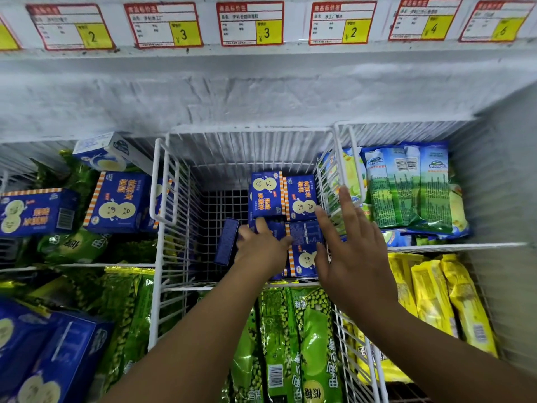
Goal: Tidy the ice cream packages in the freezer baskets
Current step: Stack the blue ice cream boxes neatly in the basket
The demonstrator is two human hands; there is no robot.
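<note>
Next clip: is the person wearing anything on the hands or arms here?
No. The left hand and right hand are bare, with no gloves, rings or watch showing. Both forearms are bare too, with no sleeve in view.

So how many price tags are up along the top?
6 price tags in one row along the top, left to right: marked 2, 3, 3, 2, 4, and a last one with a blurred number. A yellow sliver at the left edge may be a seventh.
</note>
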